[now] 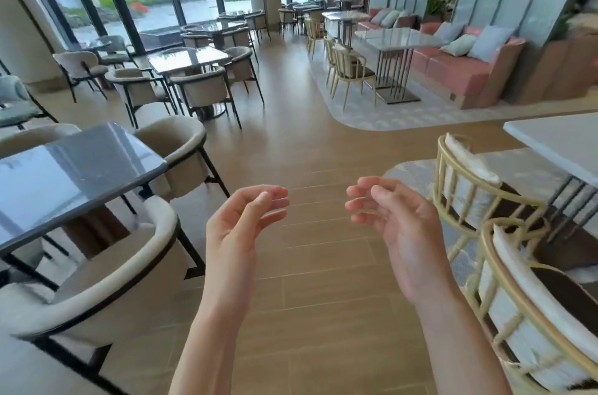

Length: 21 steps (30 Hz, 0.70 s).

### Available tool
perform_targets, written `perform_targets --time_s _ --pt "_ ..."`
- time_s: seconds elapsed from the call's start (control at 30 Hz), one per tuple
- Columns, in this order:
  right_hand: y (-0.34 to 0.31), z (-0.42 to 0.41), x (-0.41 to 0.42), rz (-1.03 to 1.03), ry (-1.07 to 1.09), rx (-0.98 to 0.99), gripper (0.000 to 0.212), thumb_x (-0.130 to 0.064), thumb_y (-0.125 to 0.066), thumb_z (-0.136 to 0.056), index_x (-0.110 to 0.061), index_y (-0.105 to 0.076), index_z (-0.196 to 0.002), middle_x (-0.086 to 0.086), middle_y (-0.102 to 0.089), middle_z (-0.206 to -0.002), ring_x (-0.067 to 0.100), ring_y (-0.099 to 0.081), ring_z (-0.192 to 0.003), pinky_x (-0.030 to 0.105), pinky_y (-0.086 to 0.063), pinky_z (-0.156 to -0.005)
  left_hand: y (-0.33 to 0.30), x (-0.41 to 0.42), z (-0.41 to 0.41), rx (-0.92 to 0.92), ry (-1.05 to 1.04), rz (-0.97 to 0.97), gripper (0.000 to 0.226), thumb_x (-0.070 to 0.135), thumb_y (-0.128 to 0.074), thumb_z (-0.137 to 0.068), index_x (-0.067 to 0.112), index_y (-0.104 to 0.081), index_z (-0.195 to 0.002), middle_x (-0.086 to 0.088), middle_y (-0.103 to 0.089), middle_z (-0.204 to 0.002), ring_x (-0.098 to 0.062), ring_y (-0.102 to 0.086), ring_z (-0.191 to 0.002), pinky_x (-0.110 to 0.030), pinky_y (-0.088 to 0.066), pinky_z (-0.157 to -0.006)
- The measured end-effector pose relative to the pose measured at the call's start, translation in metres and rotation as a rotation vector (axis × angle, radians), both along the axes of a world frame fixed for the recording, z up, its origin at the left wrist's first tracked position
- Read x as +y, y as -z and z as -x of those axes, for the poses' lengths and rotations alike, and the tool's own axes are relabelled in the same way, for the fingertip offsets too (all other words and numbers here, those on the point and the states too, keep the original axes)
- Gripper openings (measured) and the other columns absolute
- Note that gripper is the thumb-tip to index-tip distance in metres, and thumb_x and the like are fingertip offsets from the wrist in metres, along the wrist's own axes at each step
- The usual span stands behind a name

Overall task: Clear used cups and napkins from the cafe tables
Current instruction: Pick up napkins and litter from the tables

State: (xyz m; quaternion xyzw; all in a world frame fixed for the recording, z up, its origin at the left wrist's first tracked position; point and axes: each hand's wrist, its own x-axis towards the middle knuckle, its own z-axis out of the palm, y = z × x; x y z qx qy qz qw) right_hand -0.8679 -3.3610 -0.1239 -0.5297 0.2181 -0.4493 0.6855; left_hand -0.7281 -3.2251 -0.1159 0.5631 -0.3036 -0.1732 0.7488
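Note:
My left hand and my right hand are raised side by side over the wooden aisle floor, palms turned toward each other. The fingers of both are loosely curled and hold nothing. No cup or napkin shows on any table in view. The dark glossy table at my near left has a bare top. Only a corner of the white table at my near right is visible, and it is bare too.
A beige armchair stands close on my left and two gold-framed chairs close on my right. The wood floor aisle runs ahead between rows of tables and chairs. A pink sofa lines the right wall, with windows at the far left.

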Motion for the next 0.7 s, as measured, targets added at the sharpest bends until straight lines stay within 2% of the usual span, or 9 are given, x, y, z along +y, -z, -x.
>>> perform_targets --time_s 0.1,0.3,0.4,0.47,0.57,0.7 --pt "0.02 -0.046 -0.06 0.009 0.036 0.04 0.02 -0.002 -0.052 -0.1 -0.005 -0.072 -0.099 0.011 -0.077 -0.094 0.023 -0.071 -0.083 0.032 -0.057 -0.074 0.017 -0.055 -0.051 -0.012 -0.041 -0.057 0.024 0.009 -0.054 -0.103 0.011 -0.077 -0.095 -0.01 -0.077 -0.103 -0.028 -0.073 -0.105 -0.048 -0.056 -0.097" --pt "0.032 -0.162 -0.202 0.041 0.002 0.06 0.02 -0.004 -0.054 -0.1 -0.009 -0.074 -0.098 0.011 -0.078 -0.097 0.024 -0.072 -0.085 0.033 -0.058 -0.075 0.019 -0.19 -0.16 -0.044 -0.103 -0.068 0.023 0.007 -0.053 -0.104 0.007 -0.075 -0.1 -0.01 -0.078 -0.103 -0.026 -0.073 -0.104 -0.047 -0.058 -0.096" --pt "0.013 -0.225 -0.272 0.074 -0.047 0.047 0.018 -0.006 -0.057 -0.099 -0.01 -0.074 -0.097 0.012 -0.077 -0.096 0.024 -0.072 -0.085 0.037 -0.056 -0.077 0.001 -0.25 -0.216 -0.071 -0.15 0.008 0.023 0.019 -0.057 -0.101 0.018 -0.078 -0.095 -0.009 -0.078 -0.103 -0.027 -0.074 -0.102 -0.046 -0.058 -0.093" --pt "-0.004 -0.264 -0.314 0.109 -0.079 0.034 0.016 -0.015 -0.06 -0.094 -0.011 -0.075 -0.097 0.011 -0.078 -0.097 0.025 -0.073 -0.086 0.035 -0.056 -0.076 -0.01 -0.282 -0.253 -0.089 -0.188 0.051 0.024 0.027 -0.056 -0.097 0.024 -0.08 -0.093 -0.009 -0.078 -0.104 -0.027 -0.074 -0.102 -0.045 -0.056 -0.092" --pt "-0.021 -0.316 -0.366 0.136 -0.133 0.019 0.02 -0.021 -0.06 -0.088 -0.012 -0.075 -0.097 0.011 -0.078 -0.098 0.026 -0.074 -0.088 0.032 -0.057 -0.075 -0.019 -0.325 -0.305 -0.083 -0.252 0.068 0.025 0.029 -0.056 -0.096 0.024 -0.08 -0.092 -0.009 -0.078 -0.102 -0.027 -0.075 -0.101 -0.044 -0.056 -0.09" --pt "-0.019 -0.387 -0.432 0.182 -0.171 0.036 0.015 -0.01 -0.059 -0.098 -0.006 -0.073 -0.101 0.012 -0.078 -0.098 0.028 -0.073 -0.089 0.039 -0.058 -0.081 -0.016 -0.394 -0.369 -0.085 -0.266 0.07 0.025 0.024 -0.055 -0.1 0.015 -0.078 -0.096 -0.011 -0.078 -0.102 -0.029 -0.074 -0.101 -0.04 -0.057 -0.088"
